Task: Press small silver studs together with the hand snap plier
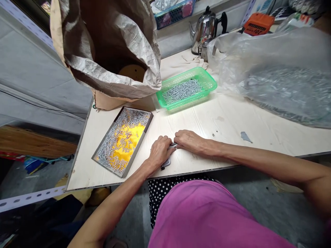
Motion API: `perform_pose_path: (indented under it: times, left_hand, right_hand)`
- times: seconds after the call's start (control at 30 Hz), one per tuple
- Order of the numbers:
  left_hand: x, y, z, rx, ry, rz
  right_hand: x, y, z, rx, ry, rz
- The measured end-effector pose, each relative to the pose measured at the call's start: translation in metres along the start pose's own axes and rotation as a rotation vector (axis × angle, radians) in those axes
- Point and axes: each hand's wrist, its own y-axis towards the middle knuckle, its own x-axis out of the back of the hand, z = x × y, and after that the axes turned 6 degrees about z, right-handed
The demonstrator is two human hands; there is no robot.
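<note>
My left hand (159,151) rests on the pale wooden table (219,124), fingers curled over a small metal tool (167,162) whose dark end sticks out below the palm. My right hand (188,140) lies knuckles-up right beside it, fingers bent and touching the same metal piece between the two hands. Left of my hands a shallow metal tray (137,148) with a yellow bottom holds several small silvery pins. Behind the hands stands a green plastic basket (210,82) with more of the same pins.
A big brown paper sack (108,51) stands open at the back left. A clear plastic bag (279,75) of metal parts fills the right side. A steel kettle (205,29) and an orange device (258,24) sit at the back. The table edge runs near my lap.
</note>
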Motion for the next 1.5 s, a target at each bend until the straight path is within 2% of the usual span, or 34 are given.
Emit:
perform_pose_path:
  times: [0.17, 0.33, 0.47, 0.57, 0.7, 0.77, 0.83, 0.97, 1.03, 1.13, 1.27, 1.33, 1.4, 1.5]
  left_hand:
    - [0.0, 0.0, 0.001, 0.015, 0.009, -0.019]
    - [-0.013, -0.015, -0.013, 0.14, 0.028, -0.168]
    - [-0.039, -0.034, -0.04, 0.044, -0.021, -0.286]
    - [-0.056, -0.044, -0.056, -0.034, -0.122, -0.286]
    - [-0.062, -0.048, -0.062, -0.045, -0.224, -0.259]
    - [-0.062, -0.048, -0.062, -0.042, -0.244, -0.261]
    - [-0.061, -0.047, -0.061, -0.05, -0.254, -0.266]
    - [-0.067, -0.047, -0.061, -0.029, -0.308, -0.238]
    - [-0.071, -0.047, -0.061, -0.006, -0.356, -0.234]
    - [-0.075, -0.047, -0.061, -0.001, -0.413, -0.249]
    - [-0.076, -0.048, -0.061, 0.012, -0.437, -0.24]
    - [-0.078, -0.05, -0.063, 0.001, -0.425, -0.229]
    - [-0.077, -0.052, -0.063, -0.025, -0.407, -0.234]
    - [-0.063, -0.058, -0.051, -0.096, -0.345, -0.308]
  right_hand:
    - [-0.002, -0.003, -0.004, 0.03, 0.019, -0.07]
    - [-0.002, -0.003, -0.023, 0.152, 0.062, -0.142]
    - [-0.005, 0.001, -0.032, 0.13, 0.074, -0.163]
    - [-0.007, 0.012, -0.037, 0.054, 0.007, -0.187]
    - [0.005, 0.035, -0.045, 0.074, 0.04, -0.167]
    - [0.014, 0.043, -0.038, 0.03, 0.016, -0.137]
    - [0.019, 0.047, -0.018, 0.048, -0.057, -0.127]
    - [0.012, 0.048, 0.04, 0.442, -0.138, -0.05]
    - [0.003, 0.051, 0.061, 0.556, -0.196, -0.038]
    - [-0.006, 0.058, 0.074, 0.626, -0.276, -0.07]
    - [-0.001, 0.057, 0.079, 0.726, -0.285, -0.068]
    - [0.007, 0.052, 0.083, 0.768, -0.201, -0.127]
    - [0.019, 0.047, 0.083, 0.753, -0.114, -0.241]
    - [0.047, 0.043, 0.065, 0.562, -0.069, -0.49]
